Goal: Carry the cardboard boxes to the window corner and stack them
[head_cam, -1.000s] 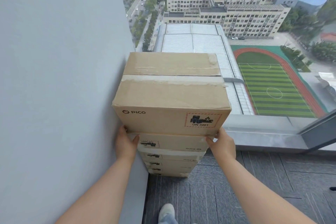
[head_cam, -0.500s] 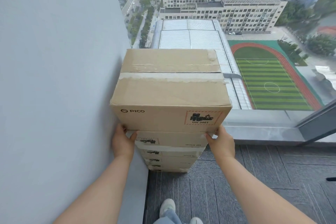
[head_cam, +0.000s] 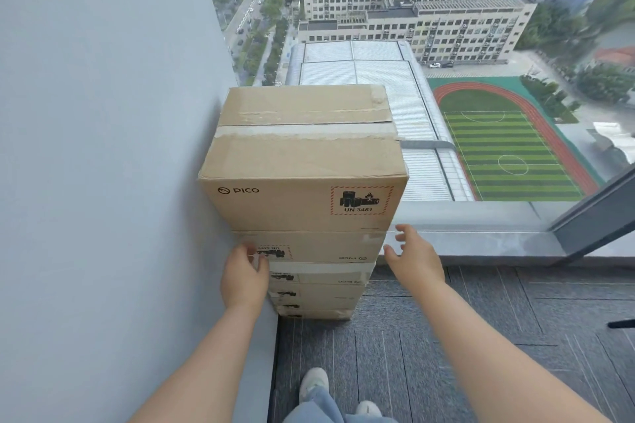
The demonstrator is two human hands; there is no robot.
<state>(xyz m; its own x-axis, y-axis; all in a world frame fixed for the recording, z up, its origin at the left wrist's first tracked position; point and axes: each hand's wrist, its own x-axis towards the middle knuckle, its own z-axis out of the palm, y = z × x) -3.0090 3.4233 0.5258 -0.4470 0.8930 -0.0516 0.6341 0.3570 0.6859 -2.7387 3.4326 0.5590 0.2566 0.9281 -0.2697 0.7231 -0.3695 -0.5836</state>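
A brown cardboard box with a PICO logo and a UN 3481 label sits on top of a stack of several like boxes in the corner between the grey wall and the window. My left hand is low at the stack's left front, fingers loosely curled in front of the second box, holding nothing. My right hand is off the boxes to the right of the stack, fingers spread and relaxed.
The grey wall runs along the left, tight against the stack. A floor-to-ceiling window with a grey sill stands behind. Dark carpet tiles cover the floor to the right. My shoes are just below the stack.
The top box has settled onto the stack. Both hands have let go of its bottom edge and pulled back, the left one lower, the right one out to the side.
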